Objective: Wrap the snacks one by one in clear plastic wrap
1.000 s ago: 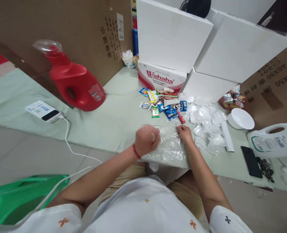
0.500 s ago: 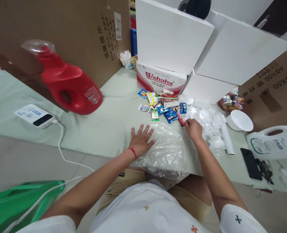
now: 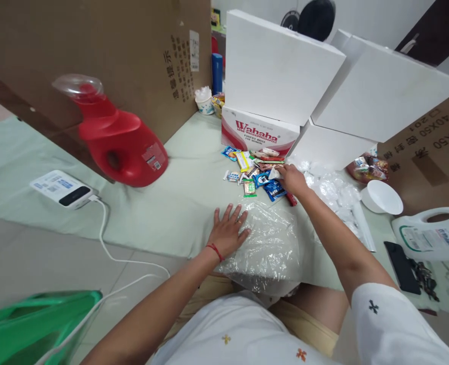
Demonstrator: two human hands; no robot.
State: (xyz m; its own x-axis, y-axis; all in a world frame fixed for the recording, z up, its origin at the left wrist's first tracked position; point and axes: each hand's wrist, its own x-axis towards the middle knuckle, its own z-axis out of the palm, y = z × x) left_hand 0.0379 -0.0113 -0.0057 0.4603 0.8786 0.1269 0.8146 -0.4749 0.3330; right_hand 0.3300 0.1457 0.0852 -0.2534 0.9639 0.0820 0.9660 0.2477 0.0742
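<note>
My left hand (image 3: pixel 229 234) lies flat with fingers spread, on the left side of a clear plastic bag (image 3: pixel 268 241) that hangs over the table's front edge. My right hand (image 3: pixel 295 180) is over the right side of a pile of small snack packets (image 3: pixel 251 172). Its fingertips pinch a white snack packet (image 3: pixel 273 173), partly hidden by the fingers. Just below that hand lies a red snack packet (image 3: pixel 292 198). Blue packets (image 3: pixel 275 190) and a green-edged packet (image 3: pixel 249 188) lie at the front of the pile.
Crumpled clear plastic bags (image 3: pixel 333 190) lie right of the pile. A Wahaha carton (image 3: pixel 258 133) and white boxes (image 3: pixel 281 66) stand behind it. A red jug (image 3: pixel 123 142) and a white power bank (image 3: pixel 63 188) are left; a white bowl (image 3: pixel 382 196) and a white jug (image 3: pixel 433 233) are right.
My right hand has moved up and left from the red packet to the white one in the pile. My left hand stays flat on the bag. The view has shifted slightly.
</note>
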